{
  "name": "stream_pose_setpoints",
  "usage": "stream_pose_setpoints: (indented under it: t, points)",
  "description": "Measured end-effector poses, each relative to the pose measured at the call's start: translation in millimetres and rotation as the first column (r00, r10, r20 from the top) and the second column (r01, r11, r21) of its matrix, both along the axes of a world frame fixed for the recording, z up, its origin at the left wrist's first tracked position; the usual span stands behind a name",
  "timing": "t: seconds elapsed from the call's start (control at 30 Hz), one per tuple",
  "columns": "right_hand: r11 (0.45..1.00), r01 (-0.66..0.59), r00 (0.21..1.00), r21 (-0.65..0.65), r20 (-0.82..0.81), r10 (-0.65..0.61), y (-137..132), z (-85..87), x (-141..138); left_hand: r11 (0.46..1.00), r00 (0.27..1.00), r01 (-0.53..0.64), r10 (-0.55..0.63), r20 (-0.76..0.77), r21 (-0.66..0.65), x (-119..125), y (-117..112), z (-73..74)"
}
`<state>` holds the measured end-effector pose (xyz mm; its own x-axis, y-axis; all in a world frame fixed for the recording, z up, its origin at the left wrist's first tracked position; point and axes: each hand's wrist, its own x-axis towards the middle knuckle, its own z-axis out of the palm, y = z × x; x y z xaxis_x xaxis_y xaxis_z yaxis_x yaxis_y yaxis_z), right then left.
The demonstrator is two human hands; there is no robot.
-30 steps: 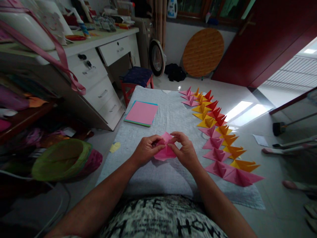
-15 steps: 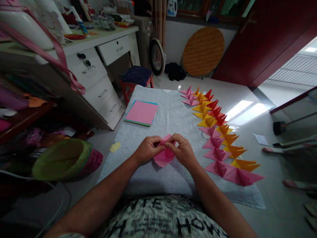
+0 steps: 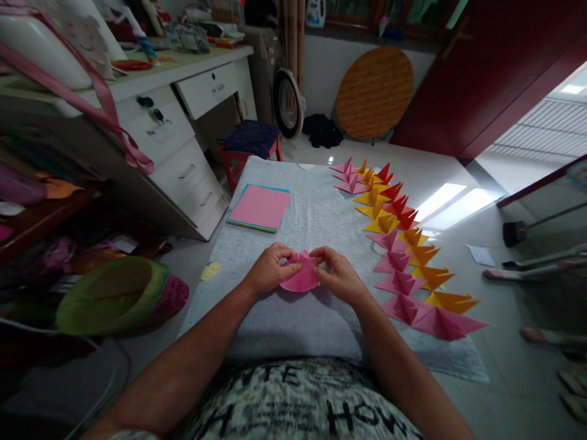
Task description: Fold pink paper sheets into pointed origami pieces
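A half-folded pink paper piece (image 3: 300, 276) lies between both hands on the grey cloth (image 3: 316, 220) covering the table. My left hand (image 3: 267, 269) pinches its left edge with curled fingers. My right hand (image 3: 338, 276) pinches the right edge the same way. The hands meet over the paper's top point, which sticks up between the fingertips.
A stack of coloured paper sheets (image 3: 259, 208), pink on top, lies at the cloth's far left. A long row of folded paper shapes (image 3: 403, 256), pink, yellow, orange and red, runs down the right side. A white drawer desk (image 3: 183, 134) and a green basket (image 3: 112, 293) stand to the left.
The pink paper has been pressed lower and flatter against the cloth. Both hands have dropped with it and spread slightly apart along its edges.
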<state>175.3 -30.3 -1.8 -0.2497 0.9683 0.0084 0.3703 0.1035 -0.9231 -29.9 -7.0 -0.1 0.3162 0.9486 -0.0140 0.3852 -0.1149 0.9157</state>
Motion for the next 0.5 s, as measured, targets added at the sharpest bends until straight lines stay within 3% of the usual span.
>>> stream_pose_setpoints:
  t: [0.13, 0.2, 0.27, 0.33, 0.37, 0.4, 0.5]
  points:
    - [0.993, 0.026, 0.996, -0.119, -0.087, -0.036, 4.2, -6.6, -3.9, 0.959, 0.985, 0.141, -0.111, 0.132, -0.246, 4.9, 7.9, -1.0]
    - [0.993, 0.085, 0.99, -0.078, -0.103, -0.093, 3.0, -8.4, -6.0, 0.935, 0.98, 0.171, -0.128, 0.152, -0.312, 7.1, 12.4, -0.9]
    - [0.971, 0.222, 0.972, 0.086, -0.098, -0.213, -3.1, -7.3, -8.3, 0.923, 0.978, 0.195, -0.159, 0.134, -0.332, 8.5, 16.9, 0.0]
    - [0.864, 0.356, 0.934, 0.356, -0.119, -0.337, -14.1, -3.2, -10.6, 0.911, 0.974, 0.226, -0.203, 0.102, -0.345, 9.5, 21.5, 1.4]
    - [0.803, 0.363, 0.93, 0.472, -0.136, -0.341, -20.9, -0.6, -11.9, 0.905, 0.971, 0.239, -0.223, 0.087, -0.351, 9.9, 24.1, 2.1]
    - [0.753, 0.335, 0.94, 0.566, -0.144, -0.309, -27.9, 1.9, -13.2, 0.901, 0.968, 0.249, -0.238, 0.074, -0.356, 10.4, 26.9, 2.7]
    - [0.695, 0.103, 0.992, 0.712, -0.027, -0.12, -46.6, 5.7, -17.7, 0.885, 0.961, 0.271, -0.274, 0.046, -0.378, 12.9, 36.3, 3.4]
